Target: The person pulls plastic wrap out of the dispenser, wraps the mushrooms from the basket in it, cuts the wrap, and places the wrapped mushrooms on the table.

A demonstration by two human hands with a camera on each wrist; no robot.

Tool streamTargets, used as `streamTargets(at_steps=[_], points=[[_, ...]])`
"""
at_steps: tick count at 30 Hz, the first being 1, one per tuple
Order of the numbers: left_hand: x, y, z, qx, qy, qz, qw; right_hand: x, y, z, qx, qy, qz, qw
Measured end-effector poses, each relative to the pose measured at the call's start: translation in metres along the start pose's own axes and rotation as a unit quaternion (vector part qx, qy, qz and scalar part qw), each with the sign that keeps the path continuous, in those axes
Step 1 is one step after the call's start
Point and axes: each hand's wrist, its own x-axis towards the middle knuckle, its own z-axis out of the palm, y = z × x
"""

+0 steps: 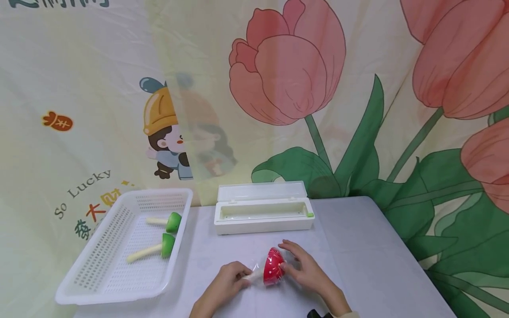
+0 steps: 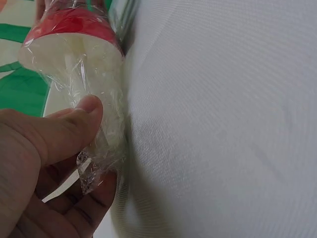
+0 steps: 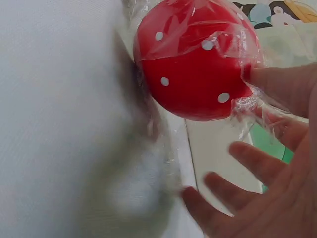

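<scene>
A toy mushroom (image 1: pixel 273 267) with a white-dotted red cap and a pale stem lies on its side, wrapped in clear plastic film (image 2: pixel 79 74). My left hand (image 1: pixel 228 282) pinches the film-covered stem end between thumb and fingers, and a crumpled tail of film sticks out below the thumb (image 2: pixel 89 106). On the other side, my right hand (image 1: pixel 304 269) touches the red cap (image 3: pixel 198 59) with its thumb. Loose film bunches at the cap's edge by the index finger, while the other right fingers (image 3: pixel 257 161) are spread apart from the cap.
Behind the hands stands a white cling film dispenser (image 1: pixel 264 226) with its clear lid (image 1: pixel 262 191) raised and a small green slider. At left, a white perforated basket (image 1: pixel 99 282) holds two green-capped toy mushrooms (image 1: pixel 168 245). A printed tulip cloth (image 1: pixel 207 57) hangs behind the white-covered table (image 1: pixel 358 247).
</scene>
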Motion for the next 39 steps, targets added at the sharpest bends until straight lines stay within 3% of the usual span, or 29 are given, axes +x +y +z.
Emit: streamTargets(at_steps=[6, 11, 17, 23, 31, 39], points=[[0.003, -0.001, -0.001, -0.007, -0.009, 0.001, 0.9999, 0.000, -0.002, -0.001, 0.005, -0.048, 0.028, 0.998], [0.001, -0.005, 0.002, -0.035, -0.026, 0.005, 0.9990, 0.000, -0.001, -0.003, 0.022, -0.060, 0.048, 0.997], [-0.001, -0.004, 0.000, -0.036, -0.032, -0.016, 0.9987, 0.002, 0.004, 0.000, 0.038, -0.042, 0.067, 0.996], [-0.001, 0.001, -0.004, -0.017, -0.013, -0.024, 0.9995, 0.003, 0.007, 0.003, 0.026, -0.019, 0.053, 0.998], [-0.002, 0.000, -0.005, -0.001, -0.020, -0.028, 0.9994, 0.002, 0.005, -0.004, -0.003, -0.002, 0.035, 0.999], [-0.002, 0.002, -0.008, -0.009, -0.027, -0.034, 0.9990, -0.001, -0.002, -0.013, 0.030, -0.076, 0.062, 0.995]])
